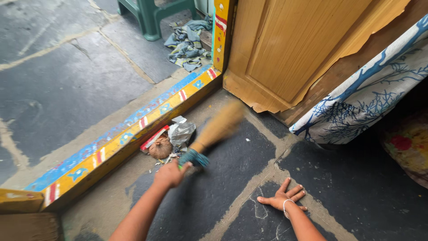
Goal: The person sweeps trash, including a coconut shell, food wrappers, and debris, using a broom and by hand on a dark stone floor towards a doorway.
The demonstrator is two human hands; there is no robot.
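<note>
My left hand (170, 174) grips the teal-wrapped handle of a short straw broom (214, 131). The bristles are blurred and point up and right toward the wooden door (294, 49). Just left of the broom lies a small heap of rubbish: a brown coconut shell (160, 148), a crumpled clear plastic bag (182, 132) and a red wrapper (154, 137), all against the painted yellow and blue threshold (120, 138). My right hand (283, 198) rests flat on the dark stone floor with fingers spread and a thin white band at the wrist.
A blue and white patterned cloth (370, 93) hangs at the right beside a floral fabric (408, 145). Beyond the threshold are a crumpled rag (187, 42) and green plastic stool legs (149, 15). The yellow door frame (221, 31) stands upright.
</note>
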